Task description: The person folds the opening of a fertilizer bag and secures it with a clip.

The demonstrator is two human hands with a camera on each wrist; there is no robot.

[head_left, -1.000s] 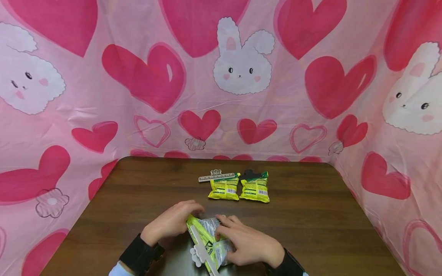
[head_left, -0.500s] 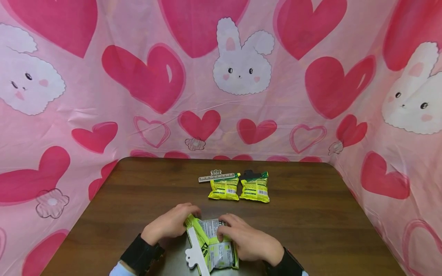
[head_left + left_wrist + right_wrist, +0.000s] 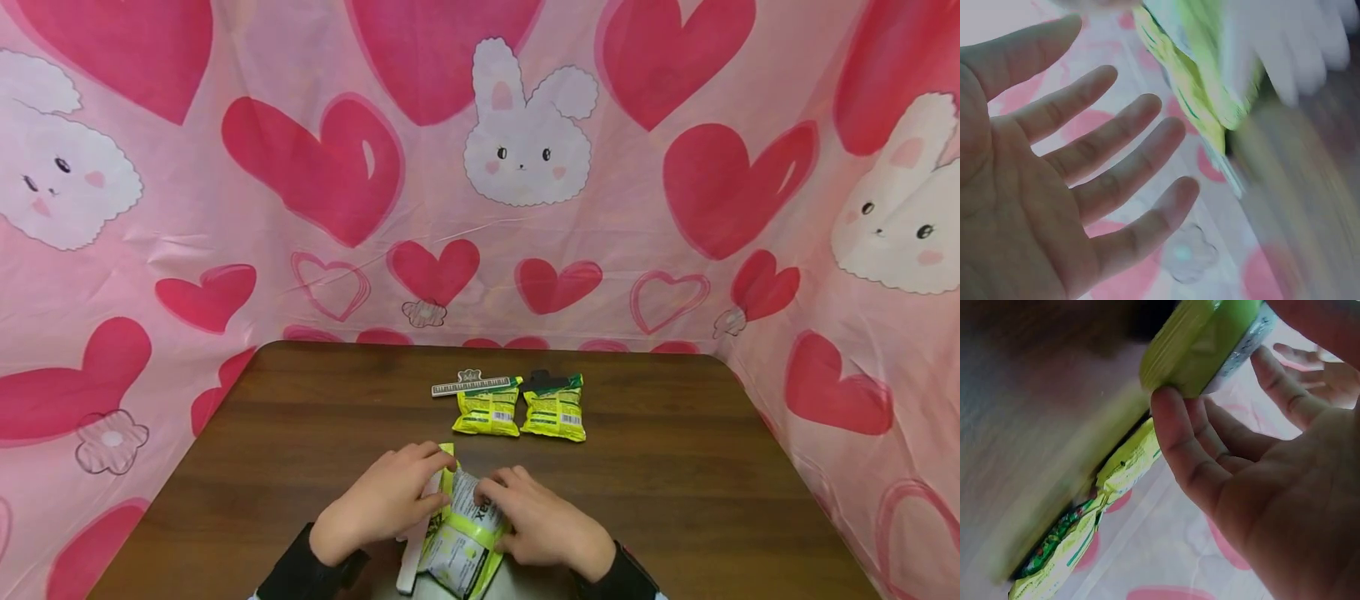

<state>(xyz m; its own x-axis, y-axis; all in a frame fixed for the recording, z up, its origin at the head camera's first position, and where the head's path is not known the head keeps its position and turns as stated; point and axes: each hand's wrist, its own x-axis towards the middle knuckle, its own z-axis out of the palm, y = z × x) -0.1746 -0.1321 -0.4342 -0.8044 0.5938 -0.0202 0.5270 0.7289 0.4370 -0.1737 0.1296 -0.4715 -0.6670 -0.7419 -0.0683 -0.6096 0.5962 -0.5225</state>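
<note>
A yellow-green snack packet (image 3: 461, 542) lies tilted on the near part of the brown table (image 3: 675, 467), between both hands. A white clip (image 3: 411, 562) runs along its left edge. My right hand (image 3: 543, 525) pinches the packet's right side; in the right wrist view the fingers (image 3: 1210, 444) and thumb close on the packet (image 3: 1200, 340). My left hand (image 3: 386, 500) lies over the clip side of the packet. In the left wrist view its fingers (image 3: 1116, 156) are straight and spread, a little apart from the packet (image 3: 1191, 69).
Two more yellow-green packets (image 3: 487, 411) (image 3: 555, 411) lie side by side at the table's middle, one with a pale clip (image 3: 471, 386), one with a black clip (image 3: 545, 380). Pink heart-and-rabbit cloth (image 3: 525, 208) walls the table on three sides.
The packet has been turned, so its clip edge swung from the near side to the left. My left hand has let go and spread its fingers.
</note>
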